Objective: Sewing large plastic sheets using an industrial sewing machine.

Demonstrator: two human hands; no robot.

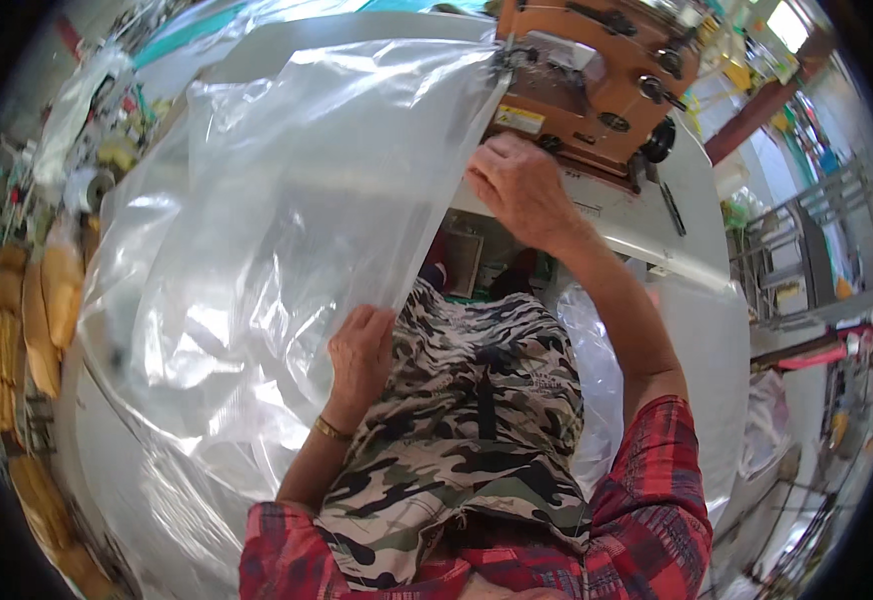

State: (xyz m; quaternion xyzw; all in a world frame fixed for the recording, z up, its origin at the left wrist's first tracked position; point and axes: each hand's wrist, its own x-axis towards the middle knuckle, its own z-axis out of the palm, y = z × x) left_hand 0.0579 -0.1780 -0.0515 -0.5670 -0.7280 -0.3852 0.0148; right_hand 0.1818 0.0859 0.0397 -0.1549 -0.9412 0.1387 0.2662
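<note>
A large sheet of clear plastic (297,220) spreads across the left side of the table and hangs toward me. Its far corner runs in under the needle area of a brown industrial sewing machine (582,110). With fingers pinched together, my left hand (362,350) grips the sheet's near right edge, close to my lap. My right hand (522,190) is just in front of the machine, its curled fingers closed at the same edge farther up. The fingertips of that hand are partly hidden.
The pale worktable (617,220) carries dark tweezers (673,208) right of the machine. Clear plastic (587,370) also lies by my right side. Yellowish rolled bundles (57,290) line the far left. A metal rack (807,250) stands at right.
</note>
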